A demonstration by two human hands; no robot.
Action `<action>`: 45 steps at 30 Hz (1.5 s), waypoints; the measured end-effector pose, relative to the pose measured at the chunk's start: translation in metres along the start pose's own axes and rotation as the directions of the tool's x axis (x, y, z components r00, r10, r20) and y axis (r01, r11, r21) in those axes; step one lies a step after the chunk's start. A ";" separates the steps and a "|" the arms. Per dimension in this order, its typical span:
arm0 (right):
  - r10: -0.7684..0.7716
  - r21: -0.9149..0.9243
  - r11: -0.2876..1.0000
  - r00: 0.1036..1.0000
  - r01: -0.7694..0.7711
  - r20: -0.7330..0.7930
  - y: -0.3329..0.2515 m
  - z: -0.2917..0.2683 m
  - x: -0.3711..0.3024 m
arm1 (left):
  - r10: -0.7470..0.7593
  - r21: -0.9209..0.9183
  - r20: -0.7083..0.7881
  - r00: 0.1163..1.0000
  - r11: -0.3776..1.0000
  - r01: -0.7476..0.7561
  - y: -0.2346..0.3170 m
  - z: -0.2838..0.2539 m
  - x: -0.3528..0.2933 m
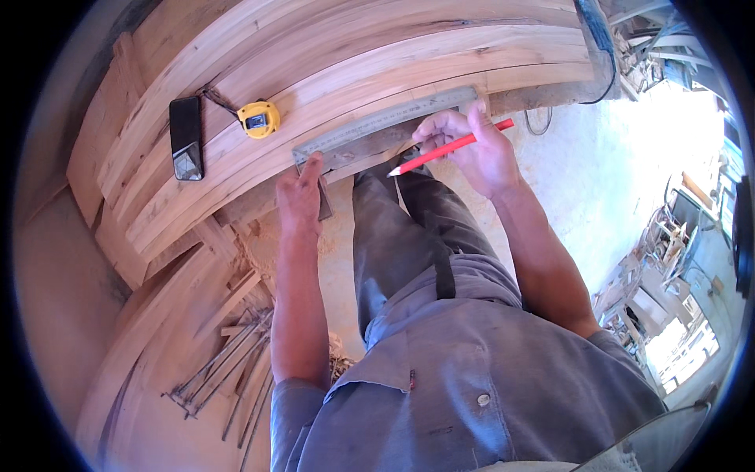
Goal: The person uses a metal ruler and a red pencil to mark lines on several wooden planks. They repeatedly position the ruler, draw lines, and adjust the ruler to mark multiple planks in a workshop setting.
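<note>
My left hand is closed on the corner end of a carpenter's square, thumb or finger pressed over it. The square's grey marked blade lies along the near edge of the wooden boards, and its short arm hangs down beside my hand. Off the blade's far right end, my right hand is raised with a red carpenter's pencil held in its fingers. The pencil's pale tip points left and down, apart from the wood. Part of the square's corner is hidden under my left hand.
On the boards at left lie a black phone and a yellow tape measure with a dark strap. Several metal rods rest on wood at lower left. A blue tool with a cord sits at upper right. Scrap wood is piled at right.
</note>
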State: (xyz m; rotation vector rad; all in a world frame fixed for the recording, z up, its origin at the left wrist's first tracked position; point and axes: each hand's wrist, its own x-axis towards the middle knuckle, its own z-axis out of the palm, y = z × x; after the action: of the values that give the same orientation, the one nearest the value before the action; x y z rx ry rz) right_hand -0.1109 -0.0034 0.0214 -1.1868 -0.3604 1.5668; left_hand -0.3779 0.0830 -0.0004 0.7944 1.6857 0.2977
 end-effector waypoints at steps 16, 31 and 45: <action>-0.135 -0.444 0.887 0.991 0.125 0.008 0.011 0.075 0.076 | -0.030 0.011 0.040 0.999 1.000 0.030 0.011 -0.002 -0.003; -0.147 -0.656 0.732 0.983 0.183 0.109 0.018 0.084 0.082 | -0.047 -0.083 0.087 0.995 0.995 0.054 0.014 -0.002 -0.003; -0.146 -0.676 0.710 0.980 0.196 0.132 0.020 0.084 0.084 | -0.049 -0.065 0.091 0.995 0.996 0.055 0.014 -0.004 -0.002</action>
State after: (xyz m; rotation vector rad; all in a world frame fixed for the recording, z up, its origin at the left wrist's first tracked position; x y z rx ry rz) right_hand -0.1841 0.0902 0.0032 -1.6017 -1.1499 1.3341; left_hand -0.3763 0.0929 0.0108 0.7033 1.6016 0.2776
